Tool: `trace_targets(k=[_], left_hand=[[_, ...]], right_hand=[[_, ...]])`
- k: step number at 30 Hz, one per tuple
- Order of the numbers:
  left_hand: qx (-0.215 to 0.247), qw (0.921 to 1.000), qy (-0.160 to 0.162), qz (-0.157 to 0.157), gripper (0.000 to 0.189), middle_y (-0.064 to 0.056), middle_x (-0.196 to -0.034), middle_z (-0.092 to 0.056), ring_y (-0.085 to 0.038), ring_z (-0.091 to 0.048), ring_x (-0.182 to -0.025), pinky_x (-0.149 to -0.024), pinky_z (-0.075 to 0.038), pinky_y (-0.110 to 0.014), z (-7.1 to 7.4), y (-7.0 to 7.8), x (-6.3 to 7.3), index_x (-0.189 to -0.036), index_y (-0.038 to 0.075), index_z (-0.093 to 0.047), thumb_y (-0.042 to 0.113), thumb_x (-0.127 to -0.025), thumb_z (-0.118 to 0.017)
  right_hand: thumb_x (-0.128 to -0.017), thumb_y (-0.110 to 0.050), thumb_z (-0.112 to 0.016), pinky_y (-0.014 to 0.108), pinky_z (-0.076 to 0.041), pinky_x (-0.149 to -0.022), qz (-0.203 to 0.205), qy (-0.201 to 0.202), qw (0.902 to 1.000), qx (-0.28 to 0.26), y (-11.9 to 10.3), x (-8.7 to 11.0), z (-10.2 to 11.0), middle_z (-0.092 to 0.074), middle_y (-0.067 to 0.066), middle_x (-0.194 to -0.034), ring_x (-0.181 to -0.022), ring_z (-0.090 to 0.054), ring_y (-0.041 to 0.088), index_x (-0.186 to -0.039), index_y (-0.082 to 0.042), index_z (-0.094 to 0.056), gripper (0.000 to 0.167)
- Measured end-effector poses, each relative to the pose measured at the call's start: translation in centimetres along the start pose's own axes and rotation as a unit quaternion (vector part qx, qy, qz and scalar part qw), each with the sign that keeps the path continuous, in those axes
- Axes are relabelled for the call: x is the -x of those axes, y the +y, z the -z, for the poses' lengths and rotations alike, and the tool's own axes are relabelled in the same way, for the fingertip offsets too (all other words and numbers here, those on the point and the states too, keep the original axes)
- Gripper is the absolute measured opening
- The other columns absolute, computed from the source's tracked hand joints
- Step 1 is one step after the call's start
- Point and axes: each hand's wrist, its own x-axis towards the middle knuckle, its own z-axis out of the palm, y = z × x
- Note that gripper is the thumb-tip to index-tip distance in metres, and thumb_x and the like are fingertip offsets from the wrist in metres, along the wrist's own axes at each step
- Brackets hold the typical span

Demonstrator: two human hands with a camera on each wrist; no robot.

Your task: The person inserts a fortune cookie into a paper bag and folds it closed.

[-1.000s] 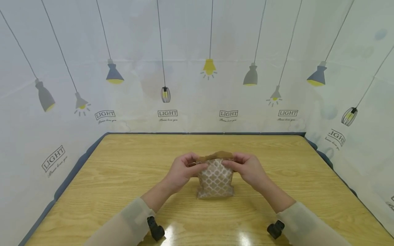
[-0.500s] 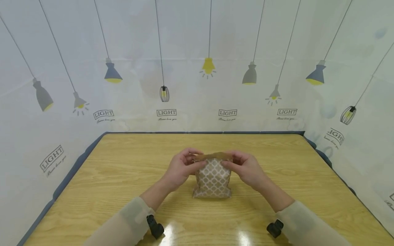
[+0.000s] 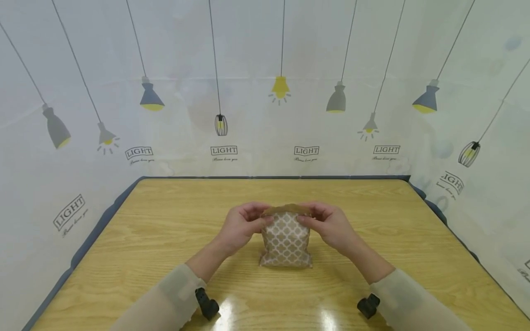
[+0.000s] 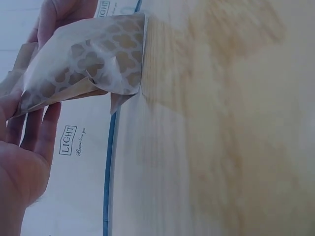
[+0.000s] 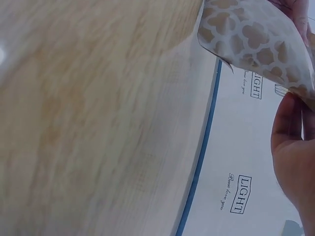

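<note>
A brown paper bag (image 3: 286,241) with a white lattice pattern stands upright on the table, its plain brown top edge (image 3: 287,209) folded or bent over. My left hand (image 3: 244,225) pinches the bag's upper left corner, thumb on the near face and fingers behind. At the upper right corner my right hand (image 3: 331,225) pinches it in the same way. In the left wrist view the bag (image 4: 98,56) shows its creased side, with the left hand (image 4: 24,157) at its top. The right wrist view has the bag (image 5: 256,37) above the right hand (image 5: 295,152). Its contents are hidden.
The wooden table (image 3: 174,207) has a dark blue edge along its back and sides. A pale curtain (image 3: 256,55) printed with hanging lamps surrounds it on three sides. Both wrists carry small black devices (image 3: 207,304) over light sleeves.
The bag has shifted slightly to the left and turned to face me more squarely. The left fingers lifted a little from its top, then closed on it again.
</note>
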Motion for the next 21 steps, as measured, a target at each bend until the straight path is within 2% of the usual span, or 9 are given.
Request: trace_targets(k=[5, 8, 12, 15, 18, 21], left_hand=[[-0.051, 0.9983, -0.025, -0.015, 0.029, -0.012, -0.131, -0.073, -0.013, -0.069, -0.099, -0.079, -0.062, -0.023, -0.03, 0.10, 0.05, -0.137, 0.006, -0.072, 0.007, -0.108, -0.068], [-0.060, 0.9974, -0.034, -0.020, 0.031, -0.015, -0.139, -0.068, -0.014, -0.069, -0.101, -0.079, -0.061, -0.025, -0.13, 0.16, 0.16, -0.140, 0.007, -0.071, 0.007, -0.109, -0.066], [-0.080, 0.9955, -0.036, -0.036, 0.027, -0.016, -0.137, -0.070, -0.013, -0.070, -0.110, -0.086, -0.062, -0.026, -0.18, 0.17, 0.24, -0.134, 0.007, -0.074, 0.004, -0.109, -0.064], [-0.103, 0.9930, -0.034, -0.047, 0.023, -0.016, -0.131, -0.073, -0.013, -0.070, -0.114, -0.090, -0.062, -0.025, -0.23, 0.08, 0.22, -0.127, 0.006, -0.078, 0.003, -0.108, -0.064], [-0.121, 0.9913, -0.026, -0.046, 0.021, -0.014, -0.129, -0.074, -0.011, -0.070, -0.111, -0.089, -0.061, -0.023, -0.25, -0.02, 0.17, -0.124, 0.007, -0.079, 0.005, -0.108, -0.065], [-0.123, 0.9915, -0.020, -0.038, 0.021, -0.013, -0.129, -0.075, -0.010, -0.067, -0.099, -0.079, -0.057, -0.021, -0.22, -0.10, 0.14, -0.124, 0.008, -0.079, 0.007, -0.107, -0.066]], right_hand=[[-0.107, -0.009, -0.070, 0.024, -0.062, -0.086, 0.023, -0.036, 0.9990, -0.015, 0.14, 0.02, -0.14, -0.072, 0.016, -0.142, -0.107, -0.070, 0.013, -0.146, -0.011, -0.070, 0.039], [-0.108, -0.006, -0.068, 0.025, -0.062, -0.087, 0.041, -0.050, 0.9977, -0.020, 0.16, 0.07, -0.23, -0.070, 0.017, -0.144, -0.110, -0.070, 0.012, -0.146, -0.009, -0.070, 0.038], [-0.107, -0.002, -0.067, 0.027, -0.064, -0.093, 0.063, -0.053, 0.9965, -0.014, 0.29, 0.18, -0.26, -0.072, 0.019, -0.139, -0.115, -0.072, 0.011, -0.135, -0.004, -0.076, 0.030], [-0.106, -0.003, -0.069, 0.027, -0.063, -0.097, 0.067, -0.057, 0.9961, 0.003, 0.44, 0.30, -0.25, -0.072, 0.016, -0.138, -0.118, -0.071, 0.010, -0.130, -0.006, -0.079, 0.026], [-0.106, -0.007, -0.071, 0.026, -0.063, -0.096, 0.064, -0.072, 0.9953, 0.014, 0.57, 0.41, -0.23, -0.070, 0.015, -0.141, -0.118, -0.070, 0.012, -0.132, -0.009, -0.078, 0.028], [-0.106, -0.010, -0.071, 0.026, -0.063, -0.092, 0.066, -0.091, 0.9935, 0.019, 0.61, 0.47, -0.21, -0.069, 0.016, -0.144, -0.115, -0.070, 0.014, -0.137, -0.009, -0.076, 0.032]])
